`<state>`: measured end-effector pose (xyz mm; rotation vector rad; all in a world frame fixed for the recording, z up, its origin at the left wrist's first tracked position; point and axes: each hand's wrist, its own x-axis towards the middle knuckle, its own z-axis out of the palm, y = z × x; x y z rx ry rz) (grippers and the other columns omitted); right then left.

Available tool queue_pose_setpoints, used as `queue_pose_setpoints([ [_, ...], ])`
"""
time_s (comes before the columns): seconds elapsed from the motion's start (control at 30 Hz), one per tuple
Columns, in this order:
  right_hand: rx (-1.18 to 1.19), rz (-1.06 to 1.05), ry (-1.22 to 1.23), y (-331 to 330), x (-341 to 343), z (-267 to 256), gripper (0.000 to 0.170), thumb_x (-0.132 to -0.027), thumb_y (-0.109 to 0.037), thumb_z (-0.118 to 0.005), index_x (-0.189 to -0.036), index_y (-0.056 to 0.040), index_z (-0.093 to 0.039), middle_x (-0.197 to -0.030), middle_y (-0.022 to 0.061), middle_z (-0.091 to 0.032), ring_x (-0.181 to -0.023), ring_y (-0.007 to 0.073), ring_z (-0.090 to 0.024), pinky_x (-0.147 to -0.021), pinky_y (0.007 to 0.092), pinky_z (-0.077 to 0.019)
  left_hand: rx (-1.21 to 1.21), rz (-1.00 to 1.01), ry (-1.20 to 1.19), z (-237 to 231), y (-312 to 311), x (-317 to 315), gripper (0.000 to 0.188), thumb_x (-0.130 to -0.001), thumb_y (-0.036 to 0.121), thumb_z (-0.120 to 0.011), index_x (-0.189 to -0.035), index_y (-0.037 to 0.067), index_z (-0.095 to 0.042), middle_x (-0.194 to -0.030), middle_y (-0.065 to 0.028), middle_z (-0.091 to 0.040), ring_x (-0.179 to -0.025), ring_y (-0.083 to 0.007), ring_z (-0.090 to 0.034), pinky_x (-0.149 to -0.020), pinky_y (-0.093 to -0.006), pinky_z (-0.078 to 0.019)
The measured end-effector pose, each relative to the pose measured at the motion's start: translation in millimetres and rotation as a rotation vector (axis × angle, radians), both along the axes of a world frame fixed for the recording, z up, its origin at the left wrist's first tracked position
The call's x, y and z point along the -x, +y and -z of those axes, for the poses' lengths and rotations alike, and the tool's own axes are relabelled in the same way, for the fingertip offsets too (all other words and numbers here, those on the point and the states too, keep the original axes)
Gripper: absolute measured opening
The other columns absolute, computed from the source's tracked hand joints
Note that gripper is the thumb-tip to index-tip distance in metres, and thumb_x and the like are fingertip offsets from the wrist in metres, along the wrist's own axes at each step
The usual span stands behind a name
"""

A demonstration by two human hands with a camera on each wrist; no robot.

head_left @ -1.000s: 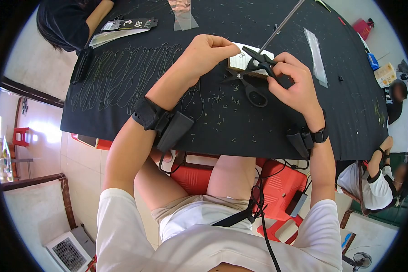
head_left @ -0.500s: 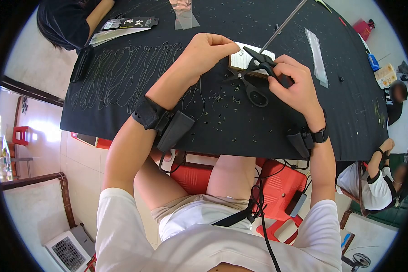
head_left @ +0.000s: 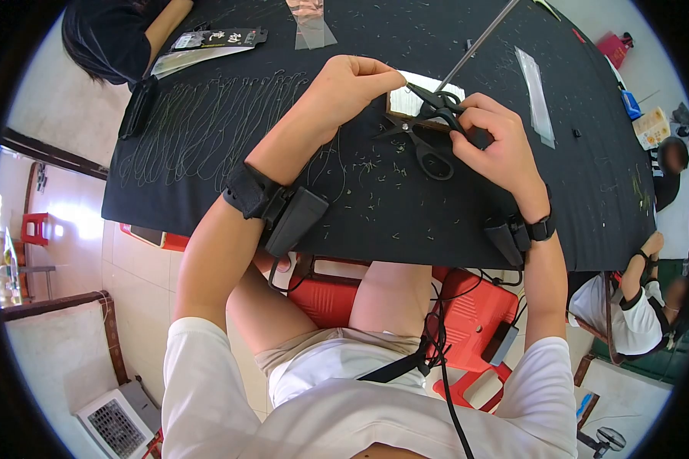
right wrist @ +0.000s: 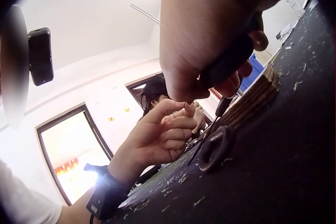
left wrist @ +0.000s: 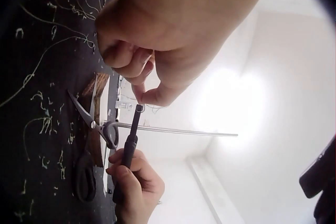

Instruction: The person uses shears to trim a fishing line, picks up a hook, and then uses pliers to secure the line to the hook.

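My left hand [head_left: 335, 96] pinches a tiny wire hook between thumb and forefinger, over a white-topped block [head_left: 400, 102]. Black pliers [head_left: 448, 105] are gripped in my right hand [head_left: 501, 141], their tip right beside the left fingertips. In the left wrist view the pliers' dark tip [left wrist: 138, 109] meets the small hook just under my left fingertips; whether it is clamped, I cannot tell. Black scissors [head_left: 430, 159] lie on the cloth against the block's near side. The right wrist view shows the left hand [right wrist: 165, 134] with fingers curled, and the block's wooden side [right wrist: 260, 98].
Looped threads [head_left: 207, 130] lie in rows on the black cloth at left. A metal rod [head_left: 478, 42] slants up behind the block. Thread clippings are scattered nearby. Clear sleeves [head_left: 534, 96] lie at right, a black package [head_left: 220, 40] at back left. Another person sits at far left.
The pliers' tip has shifted slightly left and down, onto the spot where the hook showed below my left fingertips. The left hand has barely moved, and the scissors lie as before.
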<state>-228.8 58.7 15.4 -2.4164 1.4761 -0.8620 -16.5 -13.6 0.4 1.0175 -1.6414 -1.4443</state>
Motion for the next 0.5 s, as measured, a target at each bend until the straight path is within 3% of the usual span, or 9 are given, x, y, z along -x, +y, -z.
queue_pose_setpoints([
  [0.5,-0.004,-0.003,-0.024,0.2,-1.0,-0.5,0.017,-0.067,-0.014,-0.063,-0.064,-0.0003,-0.052,-0.075,0.0078,-0.053,-0.059,0.0217,-0.052,-0.053,0.0299,-0.0407,0.002,-0.026,0.009,2.4,-2.2,0.2,0.024,-0.079,0.021,-0.062,-0.091,0.001,-0.064,-0.057,0.0078,-0.043,-0.046,0.0006,-0.030,-0.041,-0.0163,-0.0185],
])
